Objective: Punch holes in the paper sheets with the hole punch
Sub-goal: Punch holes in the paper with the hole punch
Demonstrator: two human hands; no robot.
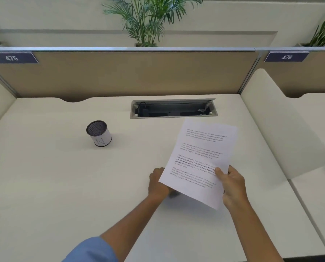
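While both hands hold it up, the paper is the landmark for everything below.
Paper sheet point(199, 159): thin, white, rectangular, printed with blocks of small black text; tilted above the desk, its far edge reaching toward the cable tray.
Right hand point(231, 184): clamped on the sheet's near right edge, thumb on the printed face.
Left hand point(158, 183): at the sheet's near left edge, fingers tucked under it; grip partly hidden.
Dark object point(174, 193): small, grey, peeking from beneath the sheet beside the left hand; too hidden to identify.
Desk point(63, 186): smooth, matte, off-white.
Cable tray point(174, 108): rectangular metal recess, just beyond the sheet.
Cylinder point(99, 133): white body, dark mesh top, well left of the sheet.
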